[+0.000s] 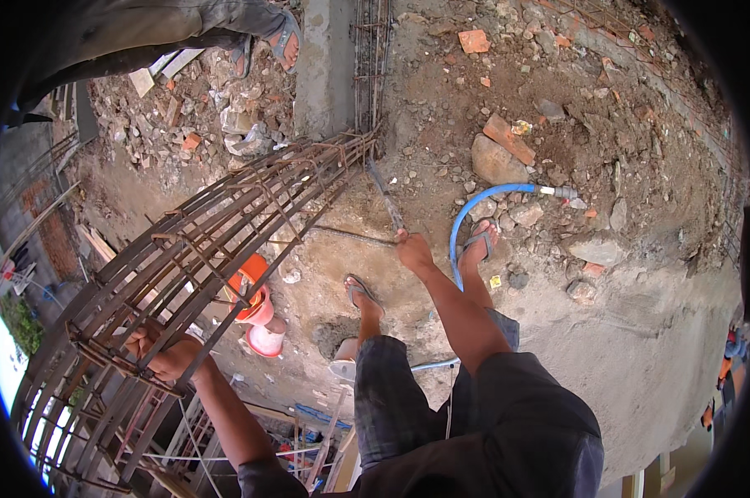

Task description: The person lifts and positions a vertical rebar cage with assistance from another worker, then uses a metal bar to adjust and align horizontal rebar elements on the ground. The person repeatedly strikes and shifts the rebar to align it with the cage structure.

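Note:
A rust-brown rebar cage [250, 195] rises from the concrete beam and slants toward the lower left. My left hand [166, 355] is wrapped around one of its bars near the tied stirrups. Lower right of the cage's base, my right hand [415, 251] grips the near end of a narrow grey bar [383, 195]. The bar's far end lies close to the foot of the cage. A thin dark rod [350, 236] runs from the cage side to my right hand; whether I hold it too is unclear.
A blue hose [460, 224] curves past my right foot. Orange and pink buckets [255, 286] stand below the cage. A brick piece [508, 139] leans on a stone [498, 162]. Another person's sandaled foot [285, 46] is at the top left, beside the concrete beam [325, 75].

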Motion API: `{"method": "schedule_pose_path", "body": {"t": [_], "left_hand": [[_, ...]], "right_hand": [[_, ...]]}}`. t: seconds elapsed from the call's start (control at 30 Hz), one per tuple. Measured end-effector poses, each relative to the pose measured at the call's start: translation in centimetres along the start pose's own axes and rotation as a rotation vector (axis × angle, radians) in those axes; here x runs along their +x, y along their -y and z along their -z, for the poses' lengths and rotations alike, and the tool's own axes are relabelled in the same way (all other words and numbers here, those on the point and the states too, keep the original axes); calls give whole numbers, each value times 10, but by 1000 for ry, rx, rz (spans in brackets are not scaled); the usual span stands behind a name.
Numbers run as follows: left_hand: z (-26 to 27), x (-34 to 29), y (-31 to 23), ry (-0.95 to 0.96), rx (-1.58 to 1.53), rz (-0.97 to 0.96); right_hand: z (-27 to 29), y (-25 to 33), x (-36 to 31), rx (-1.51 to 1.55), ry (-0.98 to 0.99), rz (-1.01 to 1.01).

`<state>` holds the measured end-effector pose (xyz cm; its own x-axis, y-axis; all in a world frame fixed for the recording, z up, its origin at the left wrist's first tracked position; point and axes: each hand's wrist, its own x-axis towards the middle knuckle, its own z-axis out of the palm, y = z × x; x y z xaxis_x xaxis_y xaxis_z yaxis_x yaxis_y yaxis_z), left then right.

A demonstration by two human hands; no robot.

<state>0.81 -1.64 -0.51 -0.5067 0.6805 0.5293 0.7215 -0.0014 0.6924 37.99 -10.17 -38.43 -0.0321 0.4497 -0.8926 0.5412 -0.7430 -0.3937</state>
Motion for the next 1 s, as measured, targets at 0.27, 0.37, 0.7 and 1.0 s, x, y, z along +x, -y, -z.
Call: {"method": "schedule_pose_path", "body": {"t": [0.27,0.37,0.7,1.0], "left_hand": [[22,-9,5,33,71,-151],[11,-10,-1,39,41,-219],[-9,-12,-24,-16,410,-245],[-41,-6,-33,-161,220,-183]], "right_hand": [[132,47,3,797,-460,175],[158,72,3,1066,-753,234],[25,6,21,178,-91,-164],[189,70,-6,1144,-709,342]]}}
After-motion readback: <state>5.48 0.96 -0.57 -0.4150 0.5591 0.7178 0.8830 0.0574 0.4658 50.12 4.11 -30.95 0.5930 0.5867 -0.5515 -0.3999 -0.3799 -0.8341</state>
